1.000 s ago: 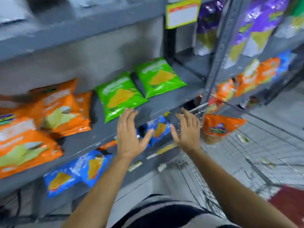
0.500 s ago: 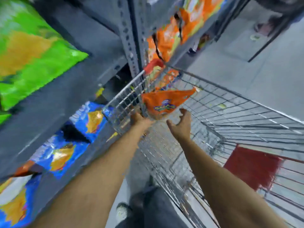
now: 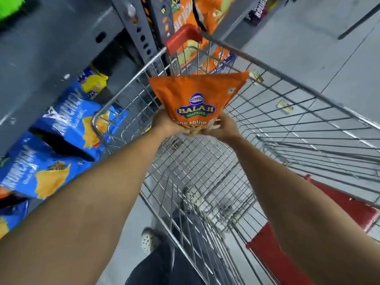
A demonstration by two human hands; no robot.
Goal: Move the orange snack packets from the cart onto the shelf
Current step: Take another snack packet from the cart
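Grey metal shelf (image 3: 51, 44) fills the nine to eleven o'clock side, with blue snack packets (image 3: 67, 128) on a lower level. Beside it stands a wire cart (image 3: 205, 161) with a red corner cap (image 3: 181, 38) at twelve o'clock. Above the cart basket, near centre, an orange snack packet (image 3: 195, 97) stands upright, gripped at its bottom edge by the left hand (image 3: 166, 124) and the right hand (image 3: 222, 128), both closed on it. More orange packets (image 3: 205, 15) sit on the shelving at twelve o'clock.
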